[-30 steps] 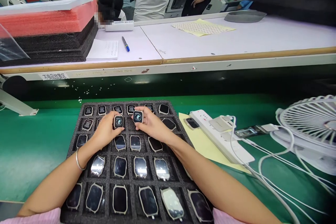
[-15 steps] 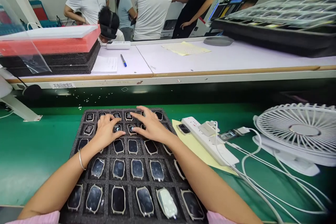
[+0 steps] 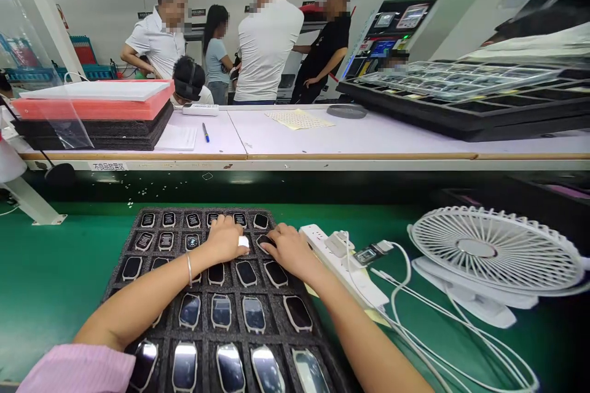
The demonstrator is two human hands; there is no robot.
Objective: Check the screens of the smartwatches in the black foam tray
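Note:
A black foam tray (image 3: pixel 108 301) with rows of compartments lies before me, holding many smartwatches without straps. In its second row from the back, my left hand (image 3: pixel 225 241) curls over a smartwatch with a bright white screen (image 3: pixel 243 244), thumb and fingers closed about it. Just to the right, my right hand (image 3: pixel 289 249) has thumb and forefinger on the edge of a dark-screened smartwatch (image 3: pixel 263 243). Both of these watches are partly covered by my fingers. Several watches at the back, such as one at the left corner (image 3: pixel 148 220), show lit text; those nearer me have dark, reflective screens.
A white power strip (image 3: pixel 318 236) with chargers and cables lies right of the tray, beside a white fan (image 3: pixel 498 252). Across the back runs a raised shelf (image 3: pixel 286 135) with foam sheets (image 3: pixel 92 110) and black trays (image 3: pixel 461 120). Several people are beyond it.
Both hands have moved right along the second row to other watches. A screen there now shines white. My view has tilted up, showing more of the people behind.

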